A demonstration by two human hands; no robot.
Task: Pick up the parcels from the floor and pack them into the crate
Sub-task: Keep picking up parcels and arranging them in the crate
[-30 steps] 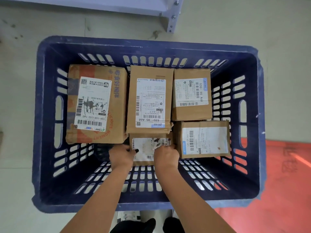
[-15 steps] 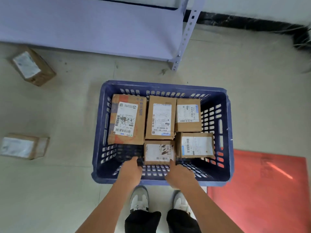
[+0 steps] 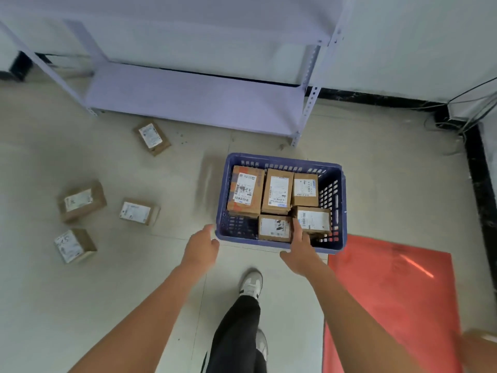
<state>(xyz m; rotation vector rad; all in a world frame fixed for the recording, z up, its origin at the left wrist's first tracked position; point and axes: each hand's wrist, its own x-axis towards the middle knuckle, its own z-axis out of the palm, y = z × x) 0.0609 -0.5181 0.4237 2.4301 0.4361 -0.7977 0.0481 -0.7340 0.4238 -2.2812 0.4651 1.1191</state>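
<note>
Both hands empty, fingers loose and extended. Left hand (image 3: 201,247) hangs over the floor just off the near-left corner of the blue crate (image 3: 339,208); right hand (image 3: 299,250) is over the crate's near rim, fingers reaching above the inside, can't tell if they touch a box.

Count in crate: 5 parcels, labels up. Back row of 3: large one at left (image 3: 245,194), tall one in the middle (image 3: 277,191), small one at right (image 3: 305,189). Front row of 2: centre (image 3: 274,227) and right (image 3: 314,219). Front-left part of crate floor is bare.

Count on floor, left of crate: 4 parcels. One near the shelf leg (image 3: 151,136), two mid-left side by side (image 3: 81,201) (image 3: 138,211), one nearest (image 3: 73,244).

Also: 1 pale metal shelving unit (image 3: 193,100) behind crate, 1 red mat (image 3: 392,297) to the right, touching the crate's corner.
</note>
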